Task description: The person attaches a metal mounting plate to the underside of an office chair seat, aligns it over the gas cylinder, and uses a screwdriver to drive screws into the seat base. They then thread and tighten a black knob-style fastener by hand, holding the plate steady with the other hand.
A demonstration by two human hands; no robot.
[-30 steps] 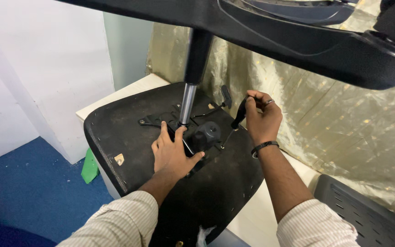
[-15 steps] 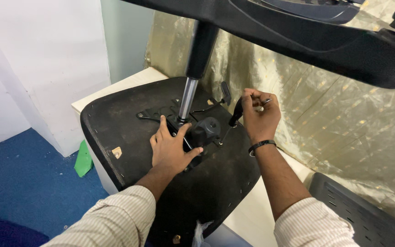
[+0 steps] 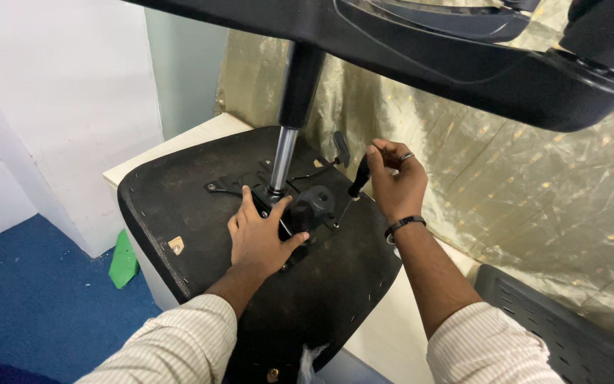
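An upturned black office-chair seat (image 3: 200, 213), its rough fabric-covered underside facing up, lies on a pale cream tabletop (image 3: 179, 146) and fills the middle of the view; a crinkled gold foil sheet (image 3: 520, 192) hangs behind it from twelve to three o'clock, and the chair's black plastic star base (image 3: 463, 57) looms across the top. From the seat's centre a gas-lift column (image 3: 286, 153), chrome below and black above, rises toward twelve o'clock out of the black metal tilt mechanism plate (image 3: 314, 203). The step in hand looks like driving a screw at the plate's three-o'clock edge. The left hand (image 3: 261, 238) lies flat with fingers spread, pressing on the plate at its seven o'clock, thumb against the knob housing, forearm coming up from six. The right hand (image 3: 392, 186), wrist cocked and wearing a dark bracelet, is clamped around the black handle of a slim screwdriver (image 3: 353, 188), whose shaft slants down toward the plate's edge; whether the tip is seated in a screw head is hard to tell at this size. The next move calls for steady downward pressure, the shaft kept in line with the screw, and the left hand bracing the plate.
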